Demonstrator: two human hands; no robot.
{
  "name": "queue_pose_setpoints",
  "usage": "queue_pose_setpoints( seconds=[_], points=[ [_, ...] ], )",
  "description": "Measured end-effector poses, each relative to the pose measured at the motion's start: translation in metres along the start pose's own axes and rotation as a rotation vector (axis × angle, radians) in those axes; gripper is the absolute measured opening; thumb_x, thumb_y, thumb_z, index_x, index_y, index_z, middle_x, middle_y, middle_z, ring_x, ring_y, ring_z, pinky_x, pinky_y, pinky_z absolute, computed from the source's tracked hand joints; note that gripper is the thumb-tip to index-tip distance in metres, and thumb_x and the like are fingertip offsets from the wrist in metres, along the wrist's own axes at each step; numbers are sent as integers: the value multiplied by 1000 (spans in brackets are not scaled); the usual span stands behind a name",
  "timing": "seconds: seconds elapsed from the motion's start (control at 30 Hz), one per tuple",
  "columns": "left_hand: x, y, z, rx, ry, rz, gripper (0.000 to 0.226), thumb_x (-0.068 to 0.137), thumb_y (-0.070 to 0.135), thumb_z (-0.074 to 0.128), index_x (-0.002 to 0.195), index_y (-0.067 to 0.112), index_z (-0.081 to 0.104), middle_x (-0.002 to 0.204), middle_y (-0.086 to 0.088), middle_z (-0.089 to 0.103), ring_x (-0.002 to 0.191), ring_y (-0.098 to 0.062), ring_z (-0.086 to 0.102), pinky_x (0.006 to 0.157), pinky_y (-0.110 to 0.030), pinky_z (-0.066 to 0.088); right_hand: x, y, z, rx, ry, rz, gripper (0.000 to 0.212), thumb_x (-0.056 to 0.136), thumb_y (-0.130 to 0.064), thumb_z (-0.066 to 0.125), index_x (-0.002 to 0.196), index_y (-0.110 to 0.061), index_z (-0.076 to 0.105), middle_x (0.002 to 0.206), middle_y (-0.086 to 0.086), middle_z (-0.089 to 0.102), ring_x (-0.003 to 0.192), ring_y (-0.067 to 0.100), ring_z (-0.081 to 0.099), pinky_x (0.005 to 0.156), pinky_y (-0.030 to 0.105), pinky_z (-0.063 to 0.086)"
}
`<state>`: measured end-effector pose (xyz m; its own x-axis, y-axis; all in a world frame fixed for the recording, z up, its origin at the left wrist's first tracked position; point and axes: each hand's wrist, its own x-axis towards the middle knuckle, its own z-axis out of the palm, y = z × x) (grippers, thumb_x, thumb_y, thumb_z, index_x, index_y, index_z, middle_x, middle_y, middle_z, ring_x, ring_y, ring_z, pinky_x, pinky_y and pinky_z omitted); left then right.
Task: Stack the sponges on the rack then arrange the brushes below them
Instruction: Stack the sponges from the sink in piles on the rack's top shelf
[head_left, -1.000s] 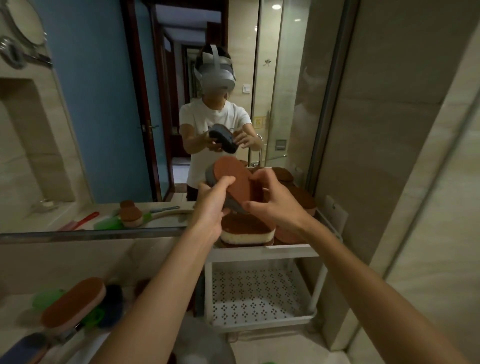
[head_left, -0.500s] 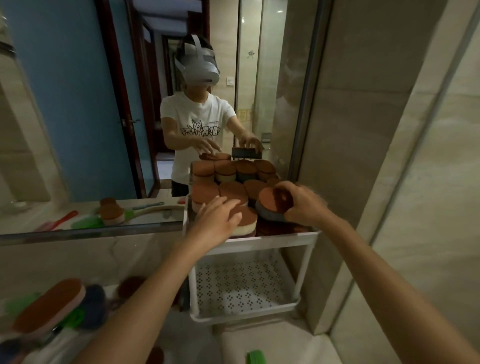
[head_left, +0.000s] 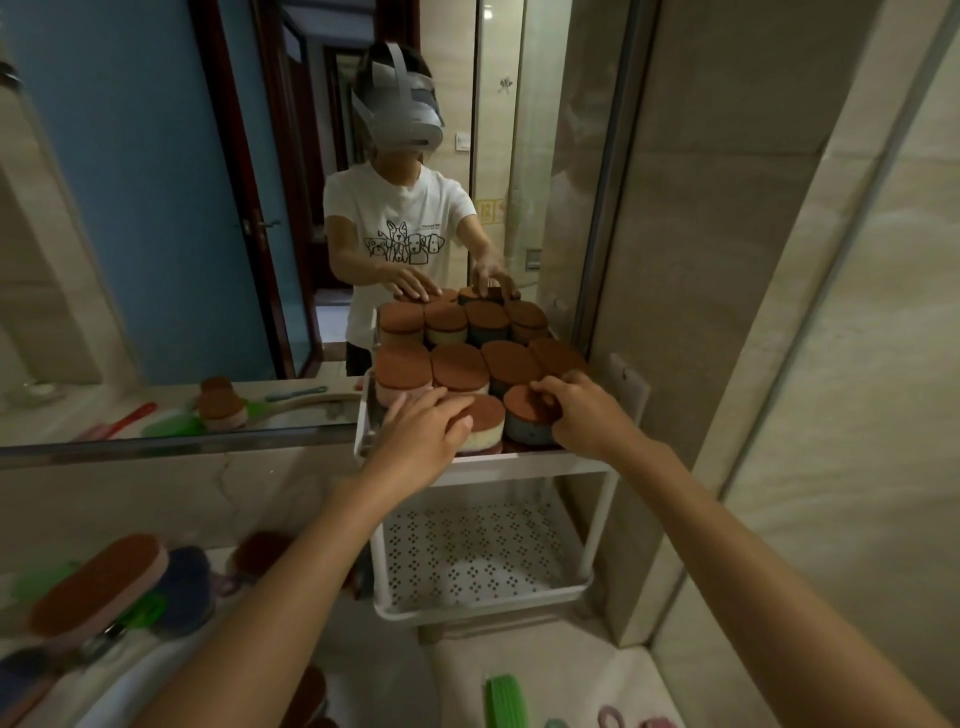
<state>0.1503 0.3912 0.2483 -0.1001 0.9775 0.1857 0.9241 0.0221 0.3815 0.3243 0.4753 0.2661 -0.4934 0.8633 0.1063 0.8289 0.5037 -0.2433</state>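
Note:
A white two-tier rack (head_left: 519, 461) stands against the mirror. Its top tier holds several sponges (head_left: 458, 367) with brown scouring tops, packed in rows. My right hand (head_left: 584, 410) grips a grey sponge (head_left: 525, 428) that sits at the front right of the top tier. My left hand (head_left: 422, 432) lies flat on a yellow-and-white sponge (head_left: 489, 427) just left of it, fingers spread. The perforated lower tier (head_left: 478, 600) has nothing in it. Brushes lie on the counter: a green one (head_left: 143, 608) at the left and another green one (head_left: 503, 699) at the bottom.
A pink sponge with a brown top (head_left: 98, 582) rests on dark blue items (head_left: 187, 577) at the lower left. A large mirror (head_left: 156, 208) behind the rack reflects a person and the sponges. A tiled wall (head_left: 779, 312) closes in the right side.
The grey sponge, held up in both hands before the mirror, came down onto the top tier's front right. My left hand let go and settled on the yellow sponge.

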Motion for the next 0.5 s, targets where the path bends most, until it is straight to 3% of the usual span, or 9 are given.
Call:
queue_pose_setpoints(
  seconds=[0.17, 0.33, 0.5],
  points=[
    [2, -1, 1, 17, 6, 2, 43, 100, 32, 32, 142, 26, 37, 155, -4, 27, 146, -16, 15, 118, -35, 6, -15, -14, 18, -188, 171, -106, 60, 89, -5, 44, 145, -17, 29, 141, 12, 38, 133, 31, 34, 107, 37, 31],
    [3, -1, 3, 15, 13, -6, 42, 100, 32, 33, 142, 27, 38, 154, -2, 29, 146, -15, 15, 118, -34, 6, -25, -17, 30, -184, 166, -129, 68, 89, -1, 41, 149, -26, 19, 153, 7, 25, 144, 28, 17, 118, 44, 12],
    [3, 0, 3, 6, 18, -24, 42, 100, 32, 33, 141, 26, 40, 153, -2, 31, 145, -16, 18, 118, -36, 7, -25, -21, 34, -165, 173, -107, 65, 90, -5, 41, 148, -25, 21, 154, 7, 25, 144, 27, 16, 118, 45, 8]
  ],
)
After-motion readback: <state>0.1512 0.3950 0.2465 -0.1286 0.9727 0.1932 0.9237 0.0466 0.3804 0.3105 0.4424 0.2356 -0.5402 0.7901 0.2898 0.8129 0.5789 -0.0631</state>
